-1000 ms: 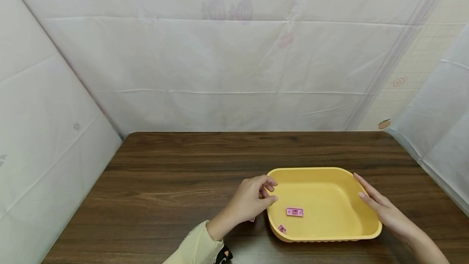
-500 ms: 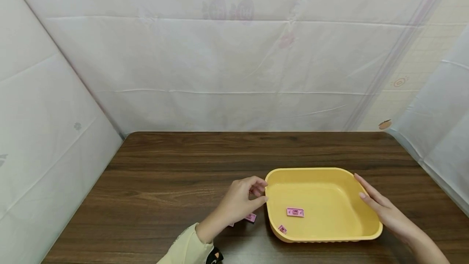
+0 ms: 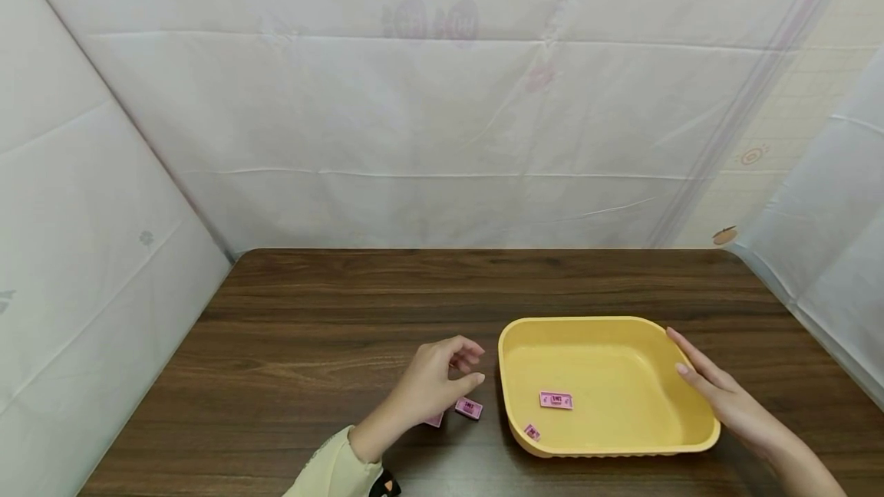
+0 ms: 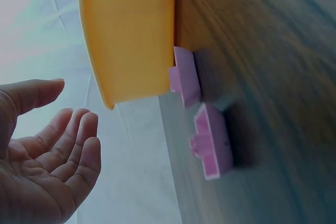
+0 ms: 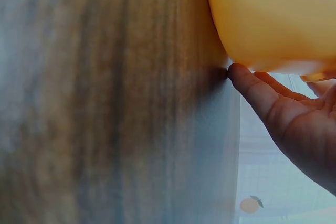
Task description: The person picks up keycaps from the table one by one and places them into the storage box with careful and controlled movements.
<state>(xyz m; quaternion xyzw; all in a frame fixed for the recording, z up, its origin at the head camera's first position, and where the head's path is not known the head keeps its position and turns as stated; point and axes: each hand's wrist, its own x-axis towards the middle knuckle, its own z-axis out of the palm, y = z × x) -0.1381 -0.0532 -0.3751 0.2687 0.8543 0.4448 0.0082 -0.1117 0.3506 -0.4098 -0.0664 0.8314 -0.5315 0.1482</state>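
My left hand [image 3: 431,380] is held left of the yellow tub [image 3: 608,320], with nothing between thumb and loosely bent fingers. Below its fingers a small pink oblong piece [image 3: 469,408] with dark lettering lies on the table. A second pink piece [image 3: 434,420] is partly hidden under the hand. The left wrist view shows the pair as hollow pink pieces [image 4: 214,142] near the tub's wall. Inside the tub are an oblong pink piece [image 3: 555,400] and a smaller-looking one [image 3: 532,432] at the near left corner. My right hand [image 3: 732,397] rests straight fingers against the tub's right side, thumb at the rim.
A dark wood-grain table [image 3: 311,343] carries everything. White printed sheeting [image 3: 428,113] hangs behind it and along both sides. The tub stands on the right half of the table, near the front.
My left hand has drawn back leftwards from over the tub's left rim, uncovering the pink pieces on the table. The right hand stays against the tub, which has barely shifted.
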